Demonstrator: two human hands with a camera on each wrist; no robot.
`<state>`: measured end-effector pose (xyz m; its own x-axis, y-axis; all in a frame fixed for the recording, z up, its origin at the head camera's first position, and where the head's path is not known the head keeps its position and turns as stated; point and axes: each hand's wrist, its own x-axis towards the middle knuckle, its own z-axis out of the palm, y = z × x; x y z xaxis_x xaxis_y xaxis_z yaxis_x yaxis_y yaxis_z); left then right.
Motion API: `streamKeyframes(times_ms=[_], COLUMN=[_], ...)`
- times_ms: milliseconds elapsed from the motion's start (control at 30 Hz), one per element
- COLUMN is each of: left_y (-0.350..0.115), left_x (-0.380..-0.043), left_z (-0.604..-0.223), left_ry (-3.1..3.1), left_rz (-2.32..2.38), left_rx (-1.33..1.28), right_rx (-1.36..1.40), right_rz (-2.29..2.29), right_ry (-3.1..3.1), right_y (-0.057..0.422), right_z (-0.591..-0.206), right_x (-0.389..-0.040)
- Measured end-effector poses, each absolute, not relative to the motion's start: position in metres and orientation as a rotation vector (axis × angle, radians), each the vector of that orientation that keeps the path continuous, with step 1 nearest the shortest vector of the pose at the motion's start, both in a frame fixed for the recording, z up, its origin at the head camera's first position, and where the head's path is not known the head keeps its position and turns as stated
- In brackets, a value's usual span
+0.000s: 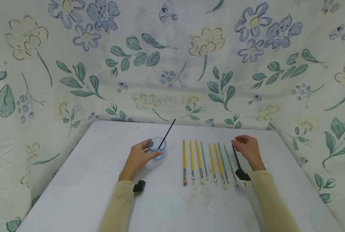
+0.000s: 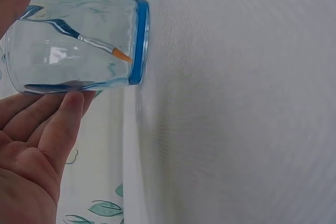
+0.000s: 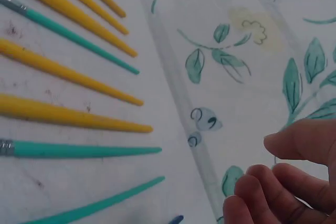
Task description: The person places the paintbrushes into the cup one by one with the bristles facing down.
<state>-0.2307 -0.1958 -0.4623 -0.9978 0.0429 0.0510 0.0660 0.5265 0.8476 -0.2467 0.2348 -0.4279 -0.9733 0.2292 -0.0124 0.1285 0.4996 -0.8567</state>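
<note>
Head view: left hand (image 1: 137, 158) grips glass (image 1: 155, 145) on white table (image 1: 73, 187), dark brush (image 1: 169, 130) leaning inside, right hand (image 1: 248, 149) near black-handled brush (image 1: 236, 158) — left wrist: orange bristles (image 2: 122, 54) low in glass — right wrist: fingers (image 3: 253, 188) loosely curved, empty.

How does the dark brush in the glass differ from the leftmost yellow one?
The dark brush leans in the glass, while the leftmost yellow brush lies flat on the table. The dark brush's bristles look orange; the yellow brush's look brownish. The yellow brush's handle is bright, the dark brush's nearly black. Both have silvery ferrules.
</note>
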Motion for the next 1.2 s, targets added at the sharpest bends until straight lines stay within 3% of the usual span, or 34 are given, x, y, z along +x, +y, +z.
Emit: streamKeyframes(times_ms=[800,1200], left_y=[-0.196,-0.197], left_x=[-0.230,-0.229], left_z=[-0.467,-0.465], left_ry=[-2.706,-2.715], left_rz=[-1.532,-1.526], left_rx=[-0.100,-0.081], right_rx=[-0.525,-0.460], right_rz=[1.348,1.181], right_ry=[-2.908,-3.030], right_y=[0.260,0.257], right_z=[-0.461,-0.461], right_x=[-0.235,-0.237])
